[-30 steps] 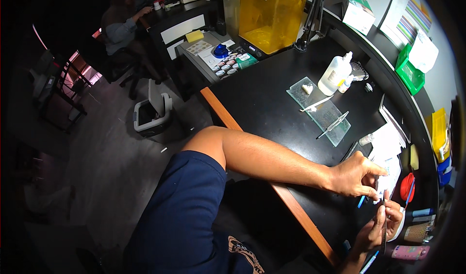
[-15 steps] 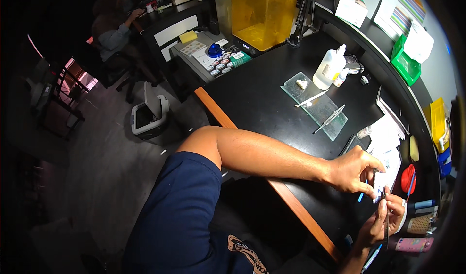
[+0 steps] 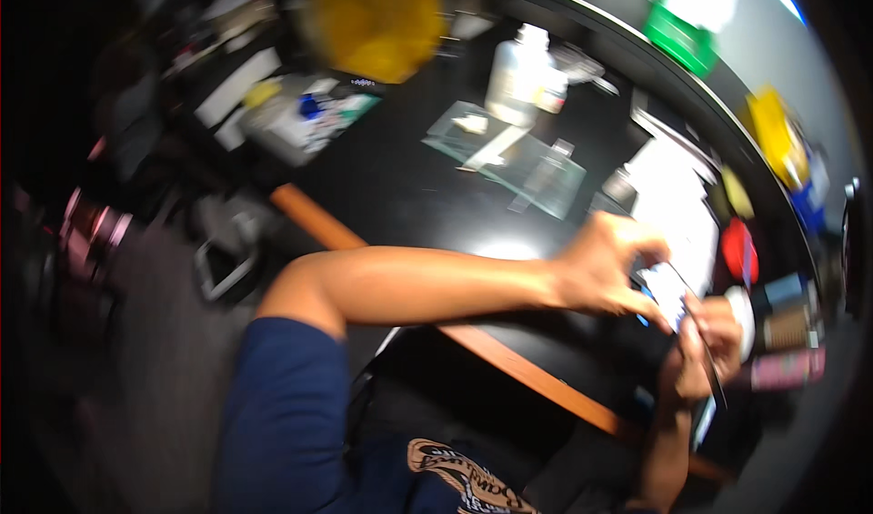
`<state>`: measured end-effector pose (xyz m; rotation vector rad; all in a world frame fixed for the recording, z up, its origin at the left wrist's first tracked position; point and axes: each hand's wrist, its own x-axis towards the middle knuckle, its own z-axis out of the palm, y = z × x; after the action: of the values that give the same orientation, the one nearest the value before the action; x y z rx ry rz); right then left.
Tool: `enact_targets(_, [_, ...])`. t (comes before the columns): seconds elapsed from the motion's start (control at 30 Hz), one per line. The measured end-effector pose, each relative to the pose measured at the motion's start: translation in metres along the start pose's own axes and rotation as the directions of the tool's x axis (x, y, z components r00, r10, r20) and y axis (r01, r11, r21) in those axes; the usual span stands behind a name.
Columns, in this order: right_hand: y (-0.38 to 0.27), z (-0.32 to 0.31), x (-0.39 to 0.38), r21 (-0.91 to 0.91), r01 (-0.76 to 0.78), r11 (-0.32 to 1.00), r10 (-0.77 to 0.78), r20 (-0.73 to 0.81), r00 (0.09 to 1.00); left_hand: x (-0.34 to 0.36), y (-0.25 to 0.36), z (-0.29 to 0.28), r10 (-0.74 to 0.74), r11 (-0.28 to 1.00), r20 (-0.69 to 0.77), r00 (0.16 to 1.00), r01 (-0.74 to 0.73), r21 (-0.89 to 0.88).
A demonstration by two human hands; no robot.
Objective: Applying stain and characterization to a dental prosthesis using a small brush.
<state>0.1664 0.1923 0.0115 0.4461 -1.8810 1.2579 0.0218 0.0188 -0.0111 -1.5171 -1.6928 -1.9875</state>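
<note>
At the right part of the black desk [image 3: 427, 196], my two hands meet, blurred by motion. My left hand [image 3: 600, 264] reaches across with thumb and fingers curved around a small white piece [image 3: 667, 296]; its exact kind is too smeared to tell. Close against it, my right hand [image 3: 709, 346] pinches a thin dark stick-like tool [image 3: 716, 385] between thumb and fingers. The upper end of the tool lies by the white piece; whether they touch, I cannot tell. Bright white papers [image 3: 677, 209] lie just behind my hands.
Beyond my left forearm lies a glass slab [image 3: 446, 136] with small white pieces and slender tools. A clear bottle [image 3: 514, 86] and a smaller bottle [image 3: 551, 91] stand behind it. Right of my hands are a red round thing [image 3: 738, 248] and a pink container [image 3: 787, 369]. Orange edging [image 3: 518, 368] borders the desk.
The whole view has turned, so the desk things sit further left and the picture is blurred. Both hands keep their grips; the dark tool now slants more.
</note>
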Motion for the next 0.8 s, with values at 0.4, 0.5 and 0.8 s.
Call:
enact_targets(0.4, [-0.012, 0.014, 0.006, 0.019, 0.007, 1.000, -0.007, -0.007, 1.000, 0.007, 0.008, -0.007, 0.077, 0.990, 0.056, 0.995, -0.083, 0.111])
enact_targets(0.5, [-0.016, 0.019, 0.005, -0.029, -0.005, 1.000, 0.004, -0.023, 1.000, 0.006, 0.008, -0.006, 0.105, 0.985, 0.015, 0.994, -0.106, 0.135])
enact_targets(0.8, [-0.010, 0.021, 0.004, -0.072, 0.040, 0.997, -0.040, 0.002, 0.999, -0.001, 0.003, -0.006, 0.063, 0.987, 0.004, 0.998, -0.063, 0.146])
